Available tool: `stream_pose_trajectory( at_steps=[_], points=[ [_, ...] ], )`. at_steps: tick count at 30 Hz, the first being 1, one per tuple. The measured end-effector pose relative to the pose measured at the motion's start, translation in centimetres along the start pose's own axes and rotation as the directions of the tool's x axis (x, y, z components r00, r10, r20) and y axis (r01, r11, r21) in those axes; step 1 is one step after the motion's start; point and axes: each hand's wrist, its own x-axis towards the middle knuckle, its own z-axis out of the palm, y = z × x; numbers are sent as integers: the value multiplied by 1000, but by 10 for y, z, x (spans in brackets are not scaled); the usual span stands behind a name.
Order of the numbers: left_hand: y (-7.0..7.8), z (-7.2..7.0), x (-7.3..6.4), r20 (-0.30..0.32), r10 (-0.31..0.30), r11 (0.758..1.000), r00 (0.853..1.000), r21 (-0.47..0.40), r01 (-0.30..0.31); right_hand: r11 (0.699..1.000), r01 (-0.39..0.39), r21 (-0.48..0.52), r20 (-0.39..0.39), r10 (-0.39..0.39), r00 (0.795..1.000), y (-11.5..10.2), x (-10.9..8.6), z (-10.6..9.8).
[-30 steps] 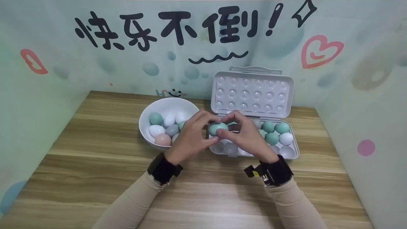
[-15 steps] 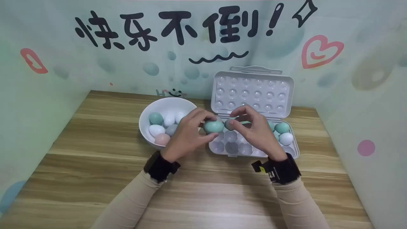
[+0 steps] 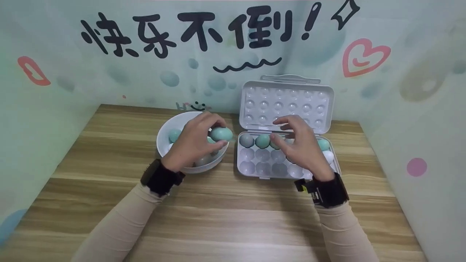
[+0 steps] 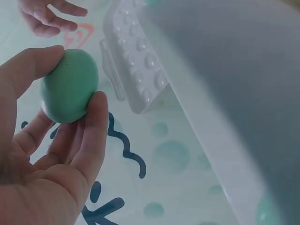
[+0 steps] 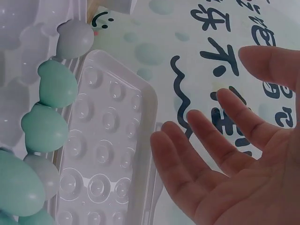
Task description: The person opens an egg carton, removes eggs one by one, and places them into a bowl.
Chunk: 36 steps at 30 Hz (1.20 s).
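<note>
A green egg (image 3: 221, 134) is pinched between the thumb and fingers of my left hand (image 3: 191, 142), over the right side of the white bowl (image 3: 207, 167). The left wrist view shows the same green egg (image 4: 70, 86) held at its sides. My right hand (image 3: 300, 145) hovers over the egg box (image 3: 263, 168), holding nothing; its fingers are spread in the right wrist view. Along the box's back row sit a grey egg (image 3: 247, 140), a green egg (image 3: 262, 141) and others partly hidden by the right hand. A white egg (image 3: 328, 157) lies at the right.
The box's dimpled lid (image 3: 285, 105) stands raised against the printed backdrop (image 3: 204, 83). More eggs lie in the bowl, mostly covered by the left hand, including a green one (image 3: 174, 135). Both stand on a wooden table (image 3: 225, 218).
My left hand has moved left with the green egg, from the box to above the bowl. The right hand has let go of a grey egg in the back left cup and drawn right.
</note>
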Motion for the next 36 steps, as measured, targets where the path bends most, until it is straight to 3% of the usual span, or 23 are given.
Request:
stream_pose_trajectory(
  at_steps=[5,11,17,26,29,36],
  points=[
    [-11,-9,7,124,-18,998,992,68,10,994,-35,-101,-26,32,999,9,0,-4],
    [-26,-9,9,258,-37,991,965,131,3,971,-47,-236,-56,35,998,18,-3,-10],
    [-32,-9,8,351,-63,989,934,144,12,965,-41,-259,-46,30,998,19,-2,-13],
    [-29,-2,10,454,-110,982,884,185,27,963,-43,-265,-36,35,999,19,-2,-14],
    [-29,1,9,459,-115,983,881,182,33,964,-42,-264,-34,34,999,20,-2,-14],
    [-29,5,6,438,-44,986,898,165,-33,966,-24,-257,-37,15,999,20,-2,-16]
  ],
)
